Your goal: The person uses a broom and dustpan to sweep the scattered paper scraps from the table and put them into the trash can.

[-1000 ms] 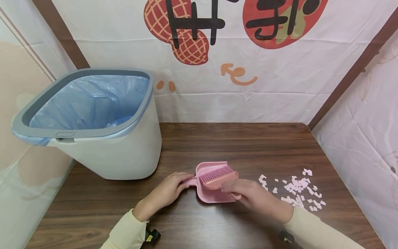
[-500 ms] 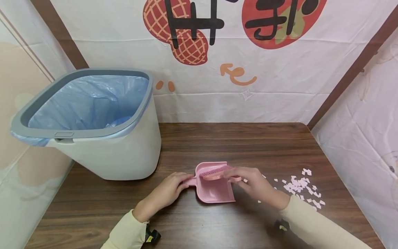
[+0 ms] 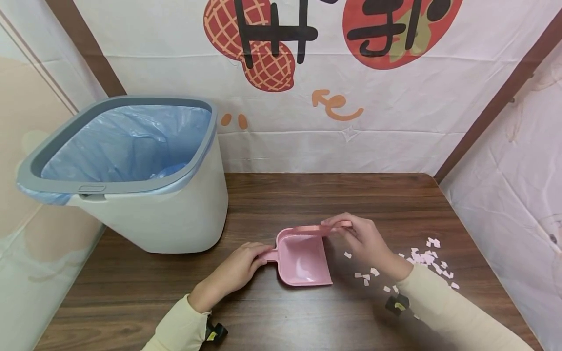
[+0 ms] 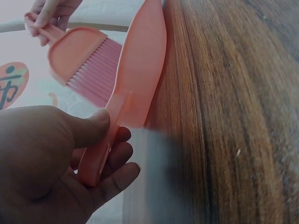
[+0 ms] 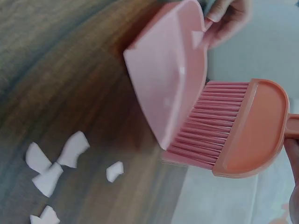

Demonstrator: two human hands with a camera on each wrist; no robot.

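Observation:
My left hand (image 3: 234, 273) grips the handle of a pink dustpan (image 3: 307, 265), which lies on the table with its open edge facing right. In the left wrist view, thumb and fingers wrap that dustpan handle (image 4: 100, 154). My right hand (image 3: 364, 241) holds a small pink hand brush (image 5: 254, 130) by its handle, at the dustpan's far side wall. In the right wrist view its bristles (image 5: 210, 126) lie along that wall. The dustpan's floor shows bare in the head view. Several white paper scraps (image 3: 369, 275) lie right of the dustpan, near my right hand.
A pile of paper scraps (image 3: 423, 257) lies farther right on the wooden table (image 3: 281, 195), partly hidden by my right forearm. At the back left stands a white bin (image 3: 189, 219) lined with a blue bag. Printed cloth walls (image 3: 395, 107) border the table.
My right hand has carried the brush from over the middle of the dustpan to its far wall, uncovering several scraps on the table. My left hand and the dustpan have stayed in place.

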